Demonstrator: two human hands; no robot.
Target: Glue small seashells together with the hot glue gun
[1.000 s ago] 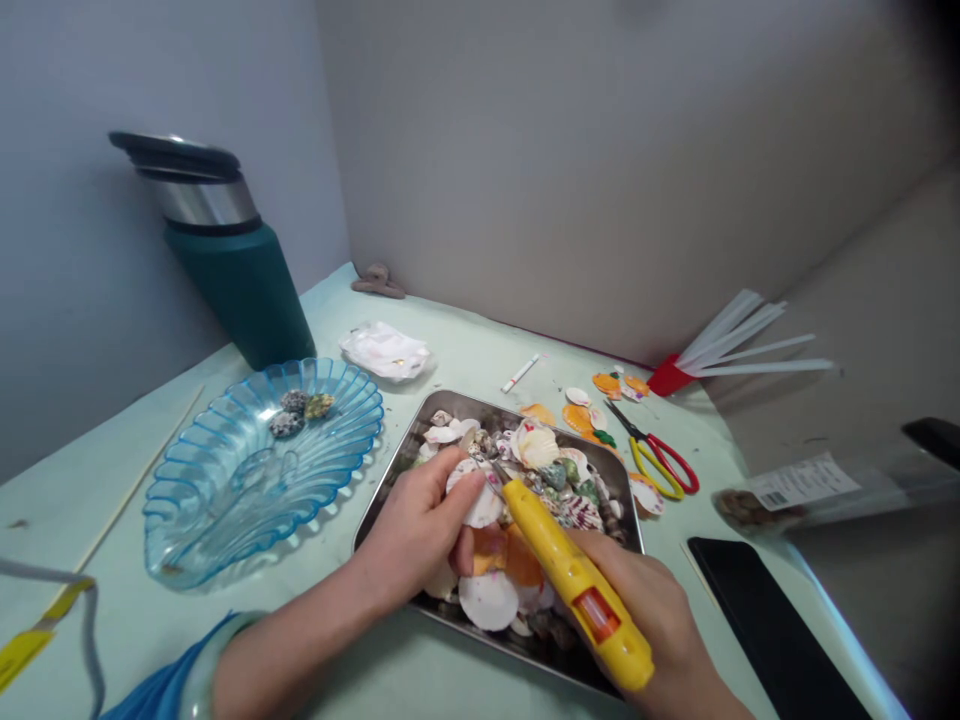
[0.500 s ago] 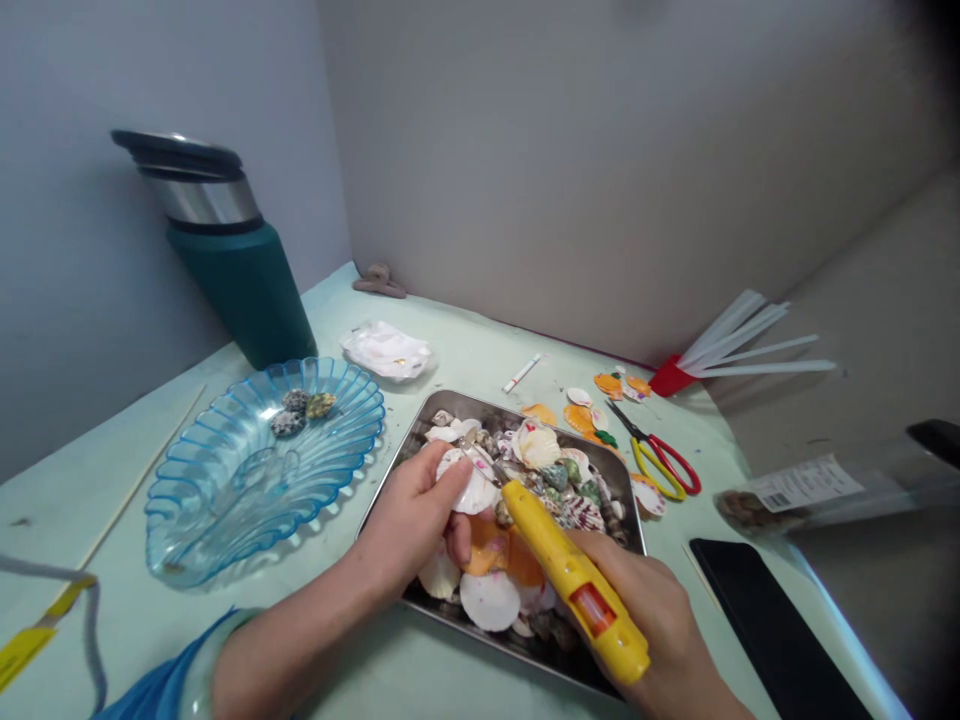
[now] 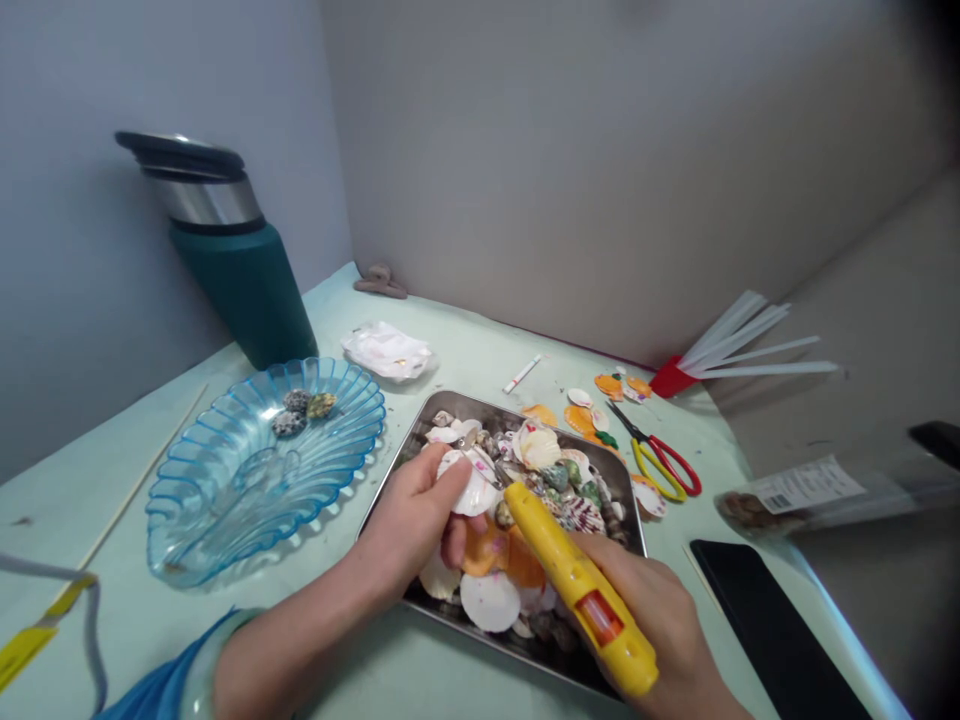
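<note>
Between the thumb and fingers of my left hand (image 3: 420, 500) is a white scallop shell (image 3: 474, 488), held over the tray with small pink marks on its face. My right hand (image 3: 652, 610) grips a yellow-handled soldering iron (image 3: 574, 580) with a red window in its handle. Its thin metal tip points up and left toward the shell; whether it touches is hard to tell. Beneath both hands lies a metal tray (image 3: 637, 520) full of mixed shells, with white, orange, green and striped ones showing. My forearms and hands cover parts of the tray.
Left of the tray stand a blue clear shell-shaped dish (image 3: 225, 500) with a few snail shells and a teal bottle (image 3: 240, 290). Scissors (image 3: 652, 455), orange shells (image 3: 581, 418), a red cup (image 3: 671, 377) of translucent sticks and a black phone (image 3: 772, 630) lie right.
The tip of the iron has drawn back slightly down and right from the held shell. My left hand keeps its hold, with the shell nearly unmoved.
</note>
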